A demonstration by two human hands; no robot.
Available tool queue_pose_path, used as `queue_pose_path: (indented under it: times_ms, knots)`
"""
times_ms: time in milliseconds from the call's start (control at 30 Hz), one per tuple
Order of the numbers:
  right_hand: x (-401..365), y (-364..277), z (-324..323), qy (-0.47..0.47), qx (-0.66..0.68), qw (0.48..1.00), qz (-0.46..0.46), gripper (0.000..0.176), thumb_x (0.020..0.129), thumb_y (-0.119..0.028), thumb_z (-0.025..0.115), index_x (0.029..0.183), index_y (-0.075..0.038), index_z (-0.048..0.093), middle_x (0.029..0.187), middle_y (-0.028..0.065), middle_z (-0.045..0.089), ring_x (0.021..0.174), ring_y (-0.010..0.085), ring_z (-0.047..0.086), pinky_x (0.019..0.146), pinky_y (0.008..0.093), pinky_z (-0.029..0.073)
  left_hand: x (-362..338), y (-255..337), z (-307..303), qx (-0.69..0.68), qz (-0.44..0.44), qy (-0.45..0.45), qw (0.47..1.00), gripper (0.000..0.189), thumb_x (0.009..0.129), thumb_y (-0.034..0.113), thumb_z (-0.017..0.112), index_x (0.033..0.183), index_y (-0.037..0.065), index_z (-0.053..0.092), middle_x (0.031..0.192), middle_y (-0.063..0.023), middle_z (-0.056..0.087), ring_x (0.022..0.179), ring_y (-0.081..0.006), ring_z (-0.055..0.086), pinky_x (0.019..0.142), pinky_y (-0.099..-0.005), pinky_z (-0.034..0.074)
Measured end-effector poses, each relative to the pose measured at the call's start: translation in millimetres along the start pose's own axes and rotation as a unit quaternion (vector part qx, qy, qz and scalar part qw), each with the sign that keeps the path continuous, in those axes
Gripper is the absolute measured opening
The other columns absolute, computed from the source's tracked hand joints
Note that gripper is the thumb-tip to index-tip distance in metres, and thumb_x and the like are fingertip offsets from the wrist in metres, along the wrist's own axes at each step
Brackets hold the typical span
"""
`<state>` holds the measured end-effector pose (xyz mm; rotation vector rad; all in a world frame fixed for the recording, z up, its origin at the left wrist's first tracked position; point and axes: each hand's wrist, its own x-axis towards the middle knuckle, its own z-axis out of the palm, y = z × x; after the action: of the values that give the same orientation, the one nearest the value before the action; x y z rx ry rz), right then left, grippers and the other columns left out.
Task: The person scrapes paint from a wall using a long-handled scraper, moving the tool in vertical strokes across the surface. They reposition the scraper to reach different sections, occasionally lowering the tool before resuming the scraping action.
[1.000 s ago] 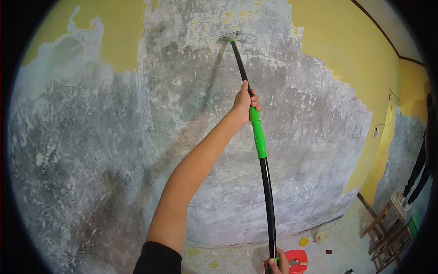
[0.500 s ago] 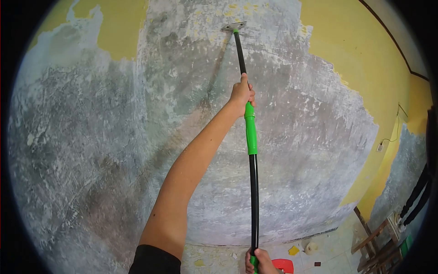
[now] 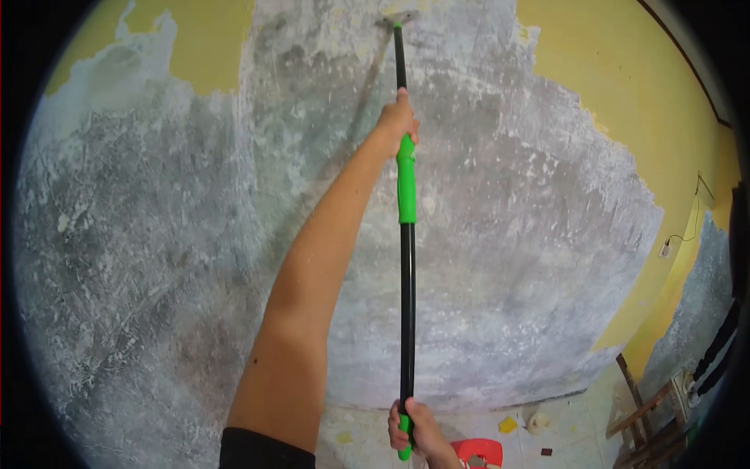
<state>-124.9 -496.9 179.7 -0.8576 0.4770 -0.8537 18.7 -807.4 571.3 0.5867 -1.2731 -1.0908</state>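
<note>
- The right hand (image 3: 418, 426), nearest the camera, is closed around the bottom end of a long-handled scraper (image 3: 407, 297).
- The left hand (image 3: 397, 121), arm stretched upward, grips the pole just above its green sleeve (image 3: 406, 187).
- The blade (image 3: 396, 17) meets the wall (image 3: 156, 234) at the top of the view.
- The stroke likely goes best with the blade flat, the lower hand pushing and the upper steering.
- The wall is bared to mottled grey; yellow paint (image 3: 609, 62) remains above and to the right.
- Beyond, a red stool (image 3: 478, 453) stands on the tiled floor (image 3: 578, 426).
</note>
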Motion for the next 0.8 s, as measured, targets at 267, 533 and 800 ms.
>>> queue_pose_path:
  times_ms: [267, 533, 800]
  knots:
    - [18, 64, 0, 0.1, 0.161, 0.982, 0.013, 0.053, 0.095, -0.057, 0.045, 0.082, -0.006, 0.052, 0.048, 0.0013, 0.038, 0.033, 0.013, 0.034, 0.033, 0.0265, 0.03, -22, -10, -23, -0.039, -0.062, -0.029, 0.997, 0.047, 0.099, 0.055, 0.037, 0.089, 0.008, 0.039, 0.057, 0.0, 0.034, 0.044, -0.0117, 0.031, 0.041, -0.0285, 0.035]
    - [53, 88, 29, -0.12, 0.182, 0.975, 0.037, 0.055, 0.099, -0.056, 0.037, 0.078, -0.006, 0.044, 0.052, 0.0, 0.035, 0.041, 0.0097, 0.034, 0.04, 0.0245, 0.029, -35, -4, -52, 0.013, -0.085, -0.018, 0.996, 0.048, 0.098, 0.057, 0.039, 0.085, 0.011, 0.038, 0.056, 0.0028, 0.032, 0.043, -0.0085, 0.029, 0.041, -0.0265, 0.032]
    - [66, 84, 48, -0.152, 0.165, 0.972, 0.073, 0.062, 0.092, -0.07, 0.034, 0.075, -0.011, 0.042, 0.052, -0.0034, 0.031, 0.04, 0.0079, 0.03, 0.04, 0.0241, 0.027, -28, 2, -65, 0.053, -0.089, -0.015, 0.995, 0.048, 0.098, 0.057, 0.037, 0.084, 0.01, 0.039, 0.057, 0.0027, 0.032, 0.042, -0.0085, 0.028, 0.04, -0.0271, 0.033]
